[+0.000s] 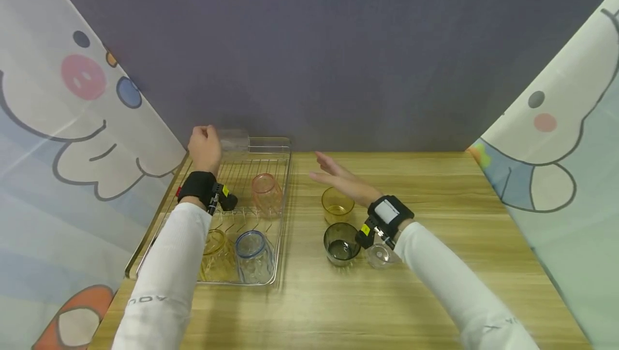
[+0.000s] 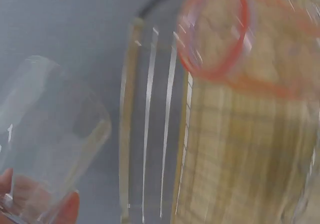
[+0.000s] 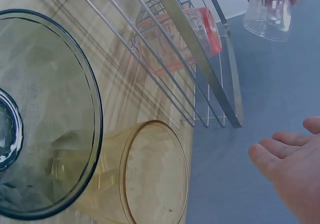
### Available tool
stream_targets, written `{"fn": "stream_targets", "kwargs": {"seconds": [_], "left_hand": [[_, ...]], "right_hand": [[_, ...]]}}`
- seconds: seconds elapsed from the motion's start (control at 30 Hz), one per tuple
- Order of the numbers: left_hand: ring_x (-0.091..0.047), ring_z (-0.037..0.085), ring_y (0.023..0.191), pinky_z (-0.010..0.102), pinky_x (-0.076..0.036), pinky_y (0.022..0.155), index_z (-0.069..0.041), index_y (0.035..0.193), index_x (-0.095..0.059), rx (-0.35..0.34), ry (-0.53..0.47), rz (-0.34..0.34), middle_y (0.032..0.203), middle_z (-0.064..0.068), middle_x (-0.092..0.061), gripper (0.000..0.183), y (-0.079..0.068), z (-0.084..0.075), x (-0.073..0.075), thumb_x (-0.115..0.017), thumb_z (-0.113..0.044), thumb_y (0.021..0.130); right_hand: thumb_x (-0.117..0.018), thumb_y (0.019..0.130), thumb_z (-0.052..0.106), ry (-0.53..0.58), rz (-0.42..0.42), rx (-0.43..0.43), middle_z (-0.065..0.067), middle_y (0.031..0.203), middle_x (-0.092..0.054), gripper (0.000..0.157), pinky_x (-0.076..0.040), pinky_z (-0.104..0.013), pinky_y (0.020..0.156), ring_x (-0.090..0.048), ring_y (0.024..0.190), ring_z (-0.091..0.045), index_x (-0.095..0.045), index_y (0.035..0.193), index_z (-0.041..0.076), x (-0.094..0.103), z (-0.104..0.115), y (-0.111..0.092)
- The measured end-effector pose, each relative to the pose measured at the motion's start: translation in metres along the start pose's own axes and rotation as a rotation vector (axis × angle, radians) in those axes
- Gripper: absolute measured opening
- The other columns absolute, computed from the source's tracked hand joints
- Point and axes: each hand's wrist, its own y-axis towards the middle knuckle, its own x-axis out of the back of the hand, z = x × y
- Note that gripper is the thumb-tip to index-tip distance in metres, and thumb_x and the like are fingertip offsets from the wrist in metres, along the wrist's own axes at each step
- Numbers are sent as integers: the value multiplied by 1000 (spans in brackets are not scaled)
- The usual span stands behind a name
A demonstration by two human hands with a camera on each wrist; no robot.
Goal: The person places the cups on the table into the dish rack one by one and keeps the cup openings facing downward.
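At the far end of the wire rack (image 1: 274, 277), my left hand (image 1: 205, 148) grips a clear drinking glass (image 1: 234, 142) above the rack. In the left wrist view the glass (image 2: 55, 114) is tilted, with fingertips (image 2: 70, 209) at its lower end. My right hand (image 1: 345, 182) hovers with fingers extended over the table, near the amber glass (image 1: 337, 207), and holds nothing. That amber glass (image 3: 155, 179) and a dark grey glass (image 3: 55, 93) appear large in the right wrist view. A pink-rimmed glass (image 1: 267, 194) stands in the rack near my left wrist.
Nearer in the rack are a yellow glass (image 1: 217, 258) and a blue-rimmed glass (image 1: 253, 258). On the wooden table (image 1: 435, 296) the dark grey glass (image 1: 342, 245) and a small clear glass (image 1: 380, 256) stand below my right wrist. A grey panel (image 1: 338, 59) closes off the back.
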Motion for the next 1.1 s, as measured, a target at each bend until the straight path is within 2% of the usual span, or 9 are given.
{"fn": "stream_targets", "kwargs": {"seconds": [0.1, 0.2, 0.37, 0.5, 0.73, 0.9, 1.1], "left_hand": [[-48, 44, 119, 56, -39, 102, 2, 133, -48, -87, 190, 20, 128, 28, -51, 50, 1, 6, -2, -25, -34, 108], [-43, 49, 123, 61, -39, 100, 3, 128, -48, -143, 328, 55, 130, 31, -47, 47, -1, 9, -6, -26, -33, 108], [-42, 53, 122, 64, -42, 95, 6, 125, -48, -222, 471, 131, 130, 34, -45, 48, -4, 13, -11, -24, -32, 108], [-41, 56, 123, 66, -42, 97, 9, 128, -45, -244, 543, 196, 130, 37, -44, 49, -6, 14, -13, -25, -31, 108], [-36, 59, 129, 64, -33, 111, 15, 140, -38, -286, 632, 332, 135, 43, -41, 55, -8, 13, -16, -26, -27, 106], [-39, 60, 126, 66, -37, 106, 14, 139, -39, -289, 694, 401, 135, 43, -42, 56, -9, 13, -19, -28, -29, 106], [-38, 60, 129, 68, -37, 105, 13, 138, -41, -269, 727, 431, 137, 43, -41, 56, -11, 14, -20, -29, -30, 104]], "right_hand": [[-51, 97, 54, -3, 14, -11, -1, 168, -4, 83, -13, -61, 121, -10, 155, -24, -3, 160, 31, -4, -1, 3], [-51, 97, 54, -10, 23, -21, 1, 168, -4, 83, -13, -60, 121, -10, 155, -23, -3, 159, 32, -8, -4, 5], [-50, 95, 59, -23, 34, -43, 4, 168, -4, 83, -12, -61, 121, -10, 155, -22, -3, 159, 34, -13, -8, 6], [-45, 95, 64, -24, 48, -54, 4, 168, -3, 83, -12, -62, 121, -9, 155, -23, -2, 159, 34, -15, -10, 5], [-39, 95, 71, -18, 61, -69, 5, 168, -4, 80, -10, -62, 121, -8, 155, -23, -3, 158, 38, -16, -13, 4], [-34, 96, 71, -24, 70, -72, 5, 168, -2, 78, -9, -63, 121, -7, 155, -25, -3, 159, 36, -16, -14, 2], [-28, 98, 69, -23, 62, -83, 5, 168, 1, 76, -7, -65, 120, -7, 155, -28, -4, 159, 33, -20, -13, 0]]}}
